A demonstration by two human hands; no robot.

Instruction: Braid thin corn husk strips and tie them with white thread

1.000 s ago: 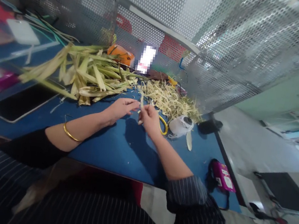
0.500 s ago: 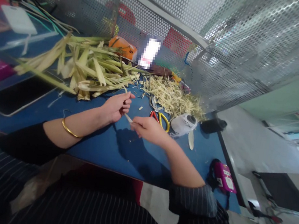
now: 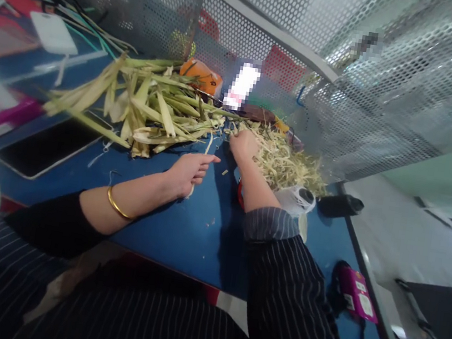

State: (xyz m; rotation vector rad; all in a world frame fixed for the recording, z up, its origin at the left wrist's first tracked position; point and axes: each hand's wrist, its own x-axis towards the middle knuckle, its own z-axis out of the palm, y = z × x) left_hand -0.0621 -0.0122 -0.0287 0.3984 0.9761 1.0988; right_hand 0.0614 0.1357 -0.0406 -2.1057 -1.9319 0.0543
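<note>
My left hand is closed around a thin pale husk strip, whose upper end sticks up above the fingers and whose lower tip shows beneath them. My right hand reaches to the left edge of the pile of shredded husk strips; its fingers are bent down and what they hold, if anything, is hidden. Long green and tan husk leaves lie in a heap beyond my left hand. Beside my right forearm sits a white spool of thread, with a bit of red handle partly covered by the arm.
On the blue table lie a dark tablet and a white phone at left, an orange packet at the back, a black cylinder and a magenta pack at right. A perforated metal screen stands behind.
My right hand has left the strip near my left hand and moved forward to the shredded pile, its arm now covering the scissors. My left hand still holds a strip. The view has shifted slightly.
</note>
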